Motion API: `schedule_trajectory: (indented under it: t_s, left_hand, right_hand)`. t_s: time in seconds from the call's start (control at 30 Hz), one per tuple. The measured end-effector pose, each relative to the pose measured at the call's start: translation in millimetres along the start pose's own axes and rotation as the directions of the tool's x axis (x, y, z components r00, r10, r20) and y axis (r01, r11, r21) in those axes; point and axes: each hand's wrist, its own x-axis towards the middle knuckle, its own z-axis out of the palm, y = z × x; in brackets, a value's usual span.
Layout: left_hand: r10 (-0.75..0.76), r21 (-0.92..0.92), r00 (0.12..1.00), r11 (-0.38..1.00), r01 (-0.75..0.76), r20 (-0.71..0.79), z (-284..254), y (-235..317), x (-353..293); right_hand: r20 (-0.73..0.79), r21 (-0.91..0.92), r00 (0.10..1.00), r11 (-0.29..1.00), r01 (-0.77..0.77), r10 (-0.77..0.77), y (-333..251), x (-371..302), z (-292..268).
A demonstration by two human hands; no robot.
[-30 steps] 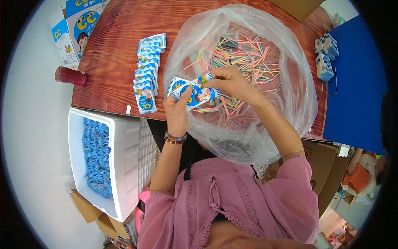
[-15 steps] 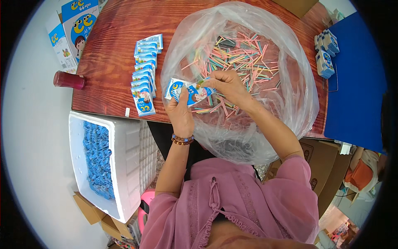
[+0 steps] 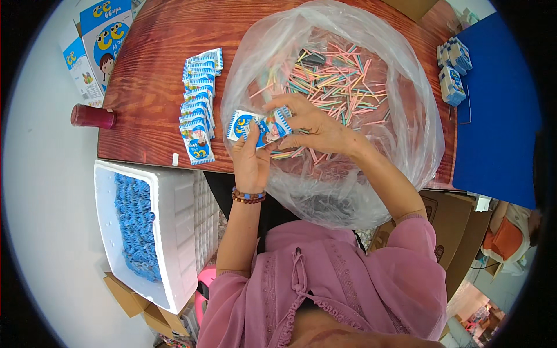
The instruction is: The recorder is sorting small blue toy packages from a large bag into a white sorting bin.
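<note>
My left hand is closed on small blue-and-white packets, its thumb pressed on the front. At least two overlap there, the right one slanting across the other. My right hand curls round the right-hand packet, fingers over its upper end and thumb below; its exact grip is partly hidden. Both hands are above the near left part of a large clear plastic bag, which lies spread open on the table. Inside the bag are many thin pastel sticks in pink, yellow and green, and a dark object.
Left of the bag, an overlapping row of similar packets lies on the red wood-grain table. A jar of dark pink stands at the left edge. Below is a white foam box of blue packets. Small packs sit by a blue surface.
My right hand has shifted left, from pinching the packet's right end to curling round it. The right-hand packet has tilted more upright. The whole view has moved slightly.
</note>
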Motion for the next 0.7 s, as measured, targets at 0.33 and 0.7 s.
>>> schedule_trajectory:
  t_s: [0.33,0.7]
  left_hand:
    - [0.081,0.056,0.997,0.995,-0.08,-0.014,-13,-6,-5]
    - [0.07,0.037,0.996,0.997,-0.068,-0.048,-11,-3,-12]
  right_hand:
    - [0.183,0.394,0.914,0.824,-0.406,0.363,-4,-3,-28]
    - [-0.217,-0.805,0.795,0.357,-0.474,0.566,65,52,-39]
